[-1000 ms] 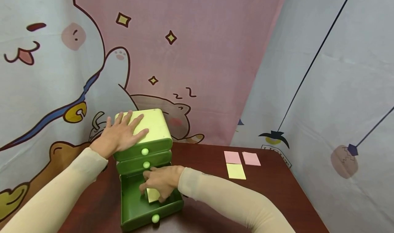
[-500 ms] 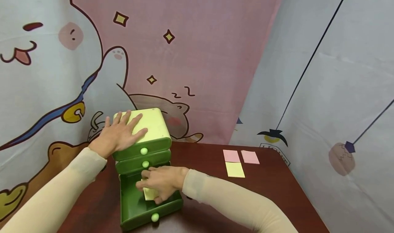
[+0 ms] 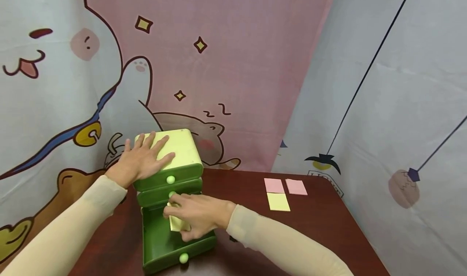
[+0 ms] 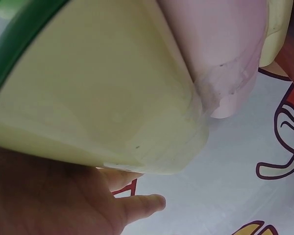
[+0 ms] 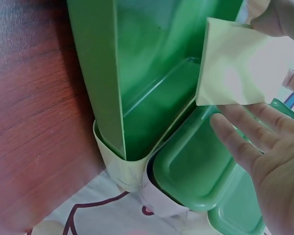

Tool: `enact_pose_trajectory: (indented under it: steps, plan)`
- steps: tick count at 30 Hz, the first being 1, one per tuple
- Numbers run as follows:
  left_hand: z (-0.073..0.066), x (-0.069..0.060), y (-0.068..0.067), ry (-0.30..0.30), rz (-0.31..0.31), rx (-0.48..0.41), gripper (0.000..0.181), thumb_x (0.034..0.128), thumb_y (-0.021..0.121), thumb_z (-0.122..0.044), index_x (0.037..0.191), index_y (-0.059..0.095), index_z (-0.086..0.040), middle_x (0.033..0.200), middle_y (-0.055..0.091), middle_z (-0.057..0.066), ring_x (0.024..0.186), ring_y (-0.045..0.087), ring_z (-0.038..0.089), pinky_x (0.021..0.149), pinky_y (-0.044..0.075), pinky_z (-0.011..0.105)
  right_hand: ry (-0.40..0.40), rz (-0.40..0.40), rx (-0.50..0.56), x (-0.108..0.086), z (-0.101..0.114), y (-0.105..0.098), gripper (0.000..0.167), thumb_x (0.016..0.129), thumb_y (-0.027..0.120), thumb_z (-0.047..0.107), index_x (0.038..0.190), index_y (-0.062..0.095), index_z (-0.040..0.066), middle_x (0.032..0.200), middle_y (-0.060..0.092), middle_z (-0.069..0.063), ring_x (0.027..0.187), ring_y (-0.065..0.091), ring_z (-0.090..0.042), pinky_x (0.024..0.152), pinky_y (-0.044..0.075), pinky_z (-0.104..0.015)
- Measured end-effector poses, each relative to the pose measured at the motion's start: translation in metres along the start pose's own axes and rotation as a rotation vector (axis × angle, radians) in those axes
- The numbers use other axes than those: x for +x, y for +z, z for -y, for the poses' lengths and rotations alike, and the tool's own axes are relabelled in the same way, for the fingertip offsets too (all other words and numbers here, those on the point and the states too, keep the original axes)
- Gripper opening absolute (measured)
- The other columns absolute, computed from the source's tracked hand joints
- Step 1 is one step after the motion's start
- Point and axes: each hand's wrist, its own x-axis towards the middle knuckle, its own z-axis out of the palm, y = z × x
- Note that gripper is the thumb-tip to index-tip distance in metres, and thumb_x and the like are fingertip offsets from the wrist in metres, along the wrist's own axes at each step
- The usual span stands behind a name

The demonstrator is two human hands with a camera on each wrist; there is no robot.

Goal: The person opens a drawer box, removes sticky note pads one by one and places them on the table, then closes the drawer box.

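Observation:
A small three-drawer desktop organizer (image 3: 184, 146) stands on the table, with a pale yellow top and green drawer fronts. Its bottom drawer (image 3: 154, 237) is pulled out; the two upper ones are closed. My left hand (image 3: 140, 160) rests on the organizer's top, fingers spread straight. Over the open drawer, my right hand (image 3: 200, 215) pinches a pale yellow sticky note pad (image 3: 176, 224) between thumb and fingers. In the right wrist view the sticky note pad (image 5: 240, 63) is tilted, held by its edges, above the drawer's inside. The left wrist view shows the organizer's pale side (image 4: 103, 98).
Two pink note pads (image 3: 274, 185) (image 3: 296, 187) and a yellow note pad (image 3: 278, 202) lie on the dark red-brown table (image 3: 313, 223) to the right. A printed cartoon cloth (image 3: 248, 85) hangs behind. Green round knobs (image 3: 183, 258) stick out from the drawer fronts.
My right hand has closed on the yellow sticky note pad and lifted it off the drawer floor, tilting it. My left hand stays on the organizer.

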Motion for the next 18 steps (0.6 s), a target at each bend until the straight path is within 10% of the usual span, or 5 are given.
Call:
enact_pose_trajectory:
  steps: [18]
  plan:
    - [-0.001, 0.000, 0.000, 0.005, 0.007, 0.005, 0.097, 0.1144, 0.026, -0.087, 0.190, 0.017, -0.026, 0.194, 0.004, 0.032, 0.178, 0.003, 0.066, 0.136, -0.002, 0.093, 0.153, -0.214, 0.019, -0.045, 0.013, 0.003, 0.086, 0.097, 0.083, 0.045, 0.168, 0.047, 0.014, 0.164, 0.063, 0.001, 0.121, 0.066, -0.010, 0.092, 0.057, -0.016]
